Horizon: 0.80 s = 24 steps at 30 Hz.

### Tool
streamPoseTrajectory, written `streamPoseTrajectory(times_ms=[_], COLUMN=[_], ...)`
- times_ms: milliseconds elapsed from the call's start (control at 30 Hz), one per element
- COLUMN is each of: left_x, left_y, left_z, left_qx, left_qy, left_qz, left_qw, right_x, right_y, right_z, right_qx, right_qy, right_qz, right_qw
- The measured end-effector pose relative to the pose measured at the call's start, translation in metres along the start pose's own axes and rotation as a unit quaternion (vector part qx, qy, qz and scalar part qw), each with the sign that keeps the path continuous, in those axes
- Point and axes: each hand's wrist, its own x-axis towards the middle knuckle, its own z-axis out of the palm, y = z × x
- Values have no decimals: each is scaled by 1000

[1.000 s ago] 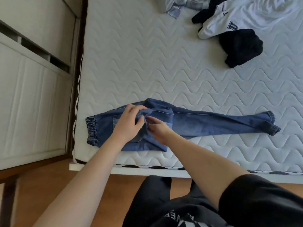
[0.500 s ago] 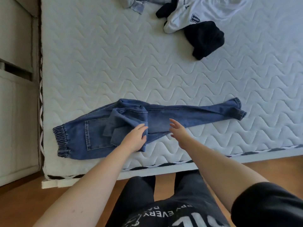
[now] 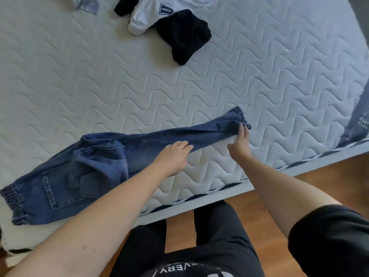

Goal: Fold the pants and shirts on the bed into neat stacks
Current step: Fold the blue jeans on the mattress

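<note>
Along the bed's (image 3: 219,82) near edge, the left hand (image 3: 175,154) presses flat on the jeans (image 3: 151,144) while the right hand (image 3: 240,142) pinches their cuff, ready to fold it toward the waistband.

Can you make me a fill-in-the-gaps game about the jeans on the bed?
1. The blue jeans lie on a white quilted ____.
2. The right hand reaches the leg's ____ end.
3. The left hand lies ____ on the jeans leg.
4. The balled-up garment beside the white shirt is coloured ____.

Missing words: mattress; cuff; flat; black
</note>
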Motion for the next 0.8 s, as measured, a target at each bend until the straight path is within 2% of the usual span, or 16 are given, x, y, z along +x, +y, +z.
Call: streamPoseTrajectory(times_ms=[133, 233, 367, 533, 700, 800], left_x=[28, 44, 52, 55, 46, 36], left_y=[36, 52, 64, 79, 101, 113], left_z=[6, 8, 7, -2, -17, -30], left_qx=[-5, -10, 1, 5, -60, -142], left_qy=[-36, -20, -23, -40, 41, 141], left_qz=[-5, -9, -34, -59, -73, -61], left_qw=[999, 1000, 999, 997, 995, 978], right_x=[37, 58, 71, 48, -26, -68], right_y=[18, 24, 31, 20, -4, -13], right_z=[-27, -31, -40, -58, -75, -82], right_qx=[-52, -80, -109, -130, -111, -43], right_qy=[-29, -54, 15, 1, 4, -20], right_qz=[-12, -52, -100, -207, -329, -306], right_qw=[998, 994, 989, 970, 938, 951])
